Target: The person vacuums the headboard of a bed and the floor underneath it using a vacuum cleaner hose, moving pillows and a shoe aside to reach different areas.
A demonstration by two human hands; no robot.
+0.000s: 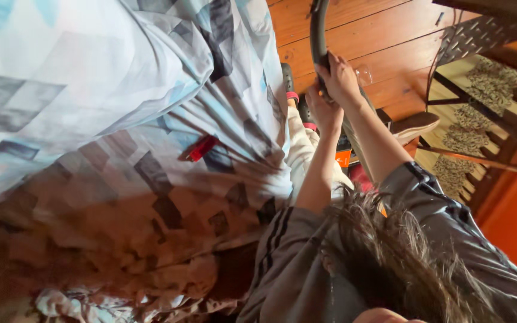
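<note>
1. A bed under a patchwork duvet [109, 119] of white, pale blue and grey squares fills the left of the view; its edge runs down the middle of the picture, close beside the person's legs.
2. To the right of that edge lies a strip of bare wooden floor [384, 36], bounded on the far right by a dark metal frame [480, 36] with patterned cushions and an orange wall. The open room is this narrow lane between bed and frame.
3. A dark curved hose [318, 30] rises along that lane, from the hands up to the top edge of the picture, over the floorboards and just off the bed's edge.
4. The right hand [341, 78] is the upper grip: its fingers are wrapped around the hose, clamped on it.
5. The left hand [323, 110] sits just below, touching the right; it appears closed on the same hose, though the fingers are partly hidden.
6. Both forearms reach forward and away from the body, nearly parallel, with grey sleeves pushed up to the elbows.
7. A small red object [201, 148] lies on the duvet, well apart from the hands.
</note>
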